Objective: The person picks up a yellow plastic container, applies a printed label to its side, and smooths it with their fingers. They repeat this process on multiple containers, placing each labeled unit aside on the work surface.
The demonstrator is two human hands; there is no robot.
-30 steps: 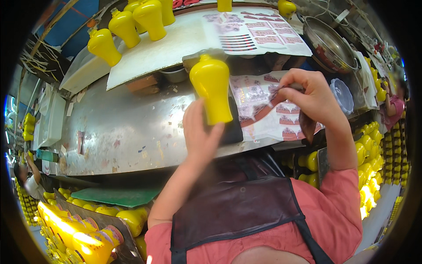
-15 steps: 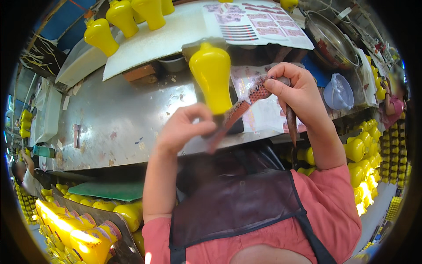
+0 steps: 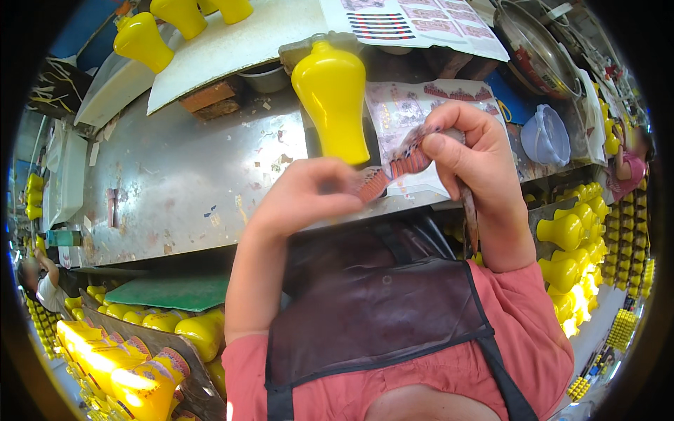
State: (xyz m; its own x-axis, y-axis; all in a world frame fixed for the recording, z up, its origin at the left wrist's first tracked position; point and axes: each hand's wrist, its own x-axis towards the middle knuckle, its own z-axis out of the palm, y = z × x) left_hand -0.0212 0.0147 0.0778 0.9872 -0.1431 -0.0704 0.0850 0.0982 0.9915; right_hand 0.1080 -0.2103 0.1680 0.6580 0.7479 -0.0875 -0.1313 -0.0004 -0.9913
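Note:
Between my two hands stretches a curved, patterned decal strip [image 3: 409,165] in reddish and blue tones. My left hand [image 3: 303,191] pinches its lower left end, slightly blurred by motion. My right hand [image 3: 479,156] closes thumb and fingers on the other end. A narrow brown tool [image 3: 470,223] hangs down from the right palm; its kind I cannot make out. Just beyond the hands, a glossy yellow vase [image 3: 328,98] rests on a dark support, its narrow neck pointing away from me. Partly behind my right hand lies a printed decal sheet [image 3: 393,105].
The metal table [image 3: 175,168] has scraps stuck to it. Several yellow vases [image 3: 144,43] stand on a white board [image 3: 246,42] at the back left. A pale blue bucket [image 3: 545,137] and a metal basin [image 3: 537,52] are at right. Vases crowd below both sides; other people work at the edges.
My left hand has moved slightly right, closer to the right hand, and the strip between them is less stretched out. The view has shifted a little; the vase rests on its support.

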